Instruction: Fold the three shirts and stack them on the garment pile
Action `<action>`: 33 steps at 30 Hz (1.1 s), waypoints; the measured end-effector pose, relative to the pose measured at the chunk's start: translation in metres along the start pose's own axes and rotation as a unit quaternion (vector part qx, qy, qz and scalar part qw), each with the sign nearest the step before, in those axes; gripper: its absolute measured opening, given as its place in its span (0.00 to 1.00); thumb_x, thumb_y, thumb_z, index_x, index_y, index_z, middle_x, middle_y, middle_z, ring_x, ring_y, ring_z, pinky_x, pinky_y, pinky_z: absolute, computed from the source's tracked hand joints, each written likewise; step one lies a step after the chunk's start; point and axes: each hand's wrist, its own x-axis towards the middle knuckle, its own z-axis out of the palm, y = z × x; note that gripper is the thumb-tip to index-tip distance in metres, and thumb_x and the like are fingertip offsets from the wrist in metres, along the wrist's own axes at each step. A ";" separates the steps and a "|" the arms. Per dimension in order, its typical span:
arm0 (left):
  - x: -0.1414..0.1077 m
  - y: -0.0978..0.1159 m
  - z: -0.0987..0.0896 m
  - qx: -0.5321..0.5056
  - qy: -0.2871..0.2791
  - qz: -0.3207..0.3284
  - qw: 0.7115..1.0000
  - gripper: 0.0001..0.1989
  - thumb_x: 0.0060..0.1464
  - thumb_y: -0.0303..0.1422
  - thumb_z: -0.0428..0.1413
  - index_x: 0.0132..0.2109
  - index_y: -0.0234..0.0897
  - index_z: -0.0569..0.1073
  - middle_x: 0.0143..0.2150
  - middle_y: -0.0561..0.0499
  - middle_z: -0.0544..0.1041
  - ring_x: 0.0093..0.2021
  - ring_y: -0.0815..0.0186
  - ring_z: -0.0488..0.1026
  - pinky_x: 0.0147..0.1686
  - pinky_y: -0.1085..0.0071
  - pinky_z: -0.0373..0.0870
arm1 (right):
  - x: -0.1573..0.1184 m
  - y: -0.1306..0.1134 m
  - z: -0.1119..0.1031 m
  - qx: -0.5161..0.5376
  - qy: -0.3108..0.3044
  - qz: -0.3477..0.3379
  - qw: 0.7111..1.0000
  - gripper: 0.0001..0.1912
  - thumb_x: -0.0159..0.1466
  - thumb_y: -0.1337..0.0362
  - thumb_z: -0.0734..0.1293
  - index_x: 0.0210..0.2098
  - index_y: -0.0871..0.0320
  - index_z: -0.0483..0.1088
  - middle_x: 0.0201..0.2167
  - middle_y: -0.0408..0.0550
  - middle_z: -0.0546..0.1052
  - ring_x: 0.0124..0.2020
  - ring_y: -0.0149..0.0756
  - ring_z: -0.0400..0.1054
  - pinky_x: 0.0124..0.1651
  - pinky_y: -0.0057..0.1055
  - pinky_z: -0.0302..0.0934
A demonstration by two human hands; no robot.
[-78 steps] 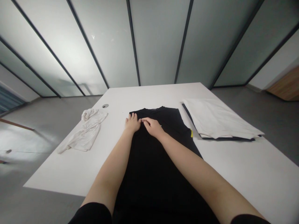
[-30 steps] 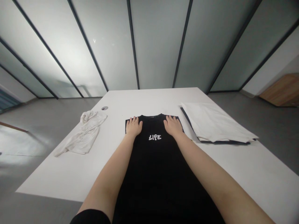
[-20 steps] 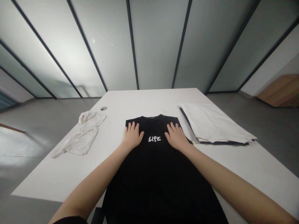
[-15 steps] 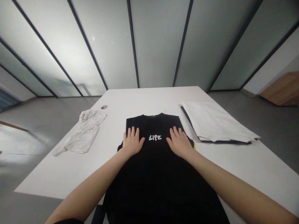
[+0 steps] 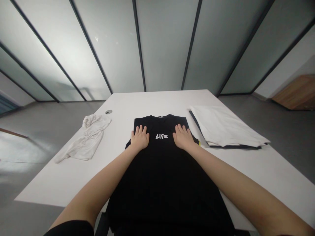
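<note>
From here I see the left hand (image 5: 139, 139) and right hand (image 5: 183, 137) open, grasping nothing, flat on the black shirt (image 5: 162, 160) on the white table (image 5: 157, 101); light, even outward strokes would probably smooth it best

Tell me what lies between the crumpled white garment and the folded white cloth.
The black T-shirt, left hand and right hand resting on it, in the head view.

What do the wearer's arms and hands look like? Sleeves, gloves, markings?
Left hand and right hand: no gloves, rings or watch visible. Forearms uncovered, no visible markings. Left arm: black sleeve ending above the forearm. Right sleeve: can't tell.
</note>
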 end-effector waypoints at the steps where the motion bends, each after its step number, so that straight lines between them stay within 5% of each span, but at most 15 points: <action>1: 0.006 -0.001 0.000 -0.002 -0.003 0.001 1.000 0.34 0.75 0.43 0.37 0.81 0.37 0.55 0.83 0.41 0.51 0.82 0.46 0.46 0.77 0.41 0.49 | 0.006 0.001 -0.001 0.002 0.000 0.000 1.000 0.35 0.78 0.56 0.50 0.79 0.69 0.52 0.81 0.66 0.51 0.79 0.62 0.47 0.78 0.59 0.43; 12: 0.079 -0.007 0.000 -0.039 0.014 0.019 0.999 0.34 0.74 0.43 0.39 0.80 0.37 0.56 0.83 0.41 0.51 0.82 0.45 0.44 0.77 0.39 0.46 | 0.078 0.000 -0.014 0.018 -0.014 0.031 0.999 0.36 0.78 0.57 0.48 0.80 0.70 0.49 0.82 0.63 0.47 0.81 0.60 0.41 0.78 0.61 0.39; 18: 0.096 -0.015 0.010 -0.130 0.090 0.030 0.987 0.30 0.72 0.45 0.47 0.73 0.37 0.70 0.79 0.39 0.62 0.81 0.42 0.50 0.76 0.37 0.47 | 0.089 0.004 -0.011 0.030 0.009 0.010 0.999 0.36 0.79 0.52 0.51 0.79 0.67 0.53 0.81 0.63 0.51 0.81 0.60 0.44 0.78 0.57 0.40; 23: 0.090 -0.044 0.014 -0.349 0.234 0.054 0.906 0.23 0.74 0.39 0.43 0.56 0.39 0.82 0.66 0.43 0.79 0.72 0.52 0.70 0.72 0.51 0.64 | 0.072 0.011 -0.015 0.067 0.121 -0.021 0.990 0.32 0.80 0.57 0.46 0.67 0.62 0.73 0.70 0.59 0.73 0.73 0.52 0.62 0.73 0.47 0.52; 26: 0.080 -0.059 0.012 -0.406 0.290 0.046 0.866 0.24 0.74 0.38 0.40 0.49 0.40 0.83 0.57 0.46 0.85 0.63 0.57 0.79 0.67 0.56 0.72 | 0.058 0.020 -0.019 0.071 0.127 -0.013 0.989 0.32 0.81 0.58 0.46 0.56 0.58 0.80 0.58 0.59 0.82 0.61 0.48 0.74 0.65 0.40 0.62; 29: 0.072 -0.058 0.008 -0.355 0.253 0.054 0.898 0.23 0.73 0.36 0.43 0.49 0.40 0.83 0.56 0.46 0.85 0.61 0.57 0.80 0.65 0.59 0.73 | 0.048 0.026 -0.020 0.052 0.089 -0.017 0.995 0.30 0.81 0.60 0.48 0.58 0.60 0.79 0.60 0.59 0.81 0.62 0.48 0.74 0.65 0.39 0.62; 33: 0.060 -0.037 0.001 -0.164 0.145 0.091 0.972 0.21 0.74 0.36 0.45 0.57 0.41 0.82 0.61 0.46 0.83 0.66 0.58 0.76 0.69 0.63 0.69 | 0.037 0.023 -0.014 0.009 0.044 -0.033 0.998 0.29 0.79 0.58 0.52 0.73 0.63 0.67 0.76 0.57 0.64 0.76 0.55 0.58 0.75 0.46 0.52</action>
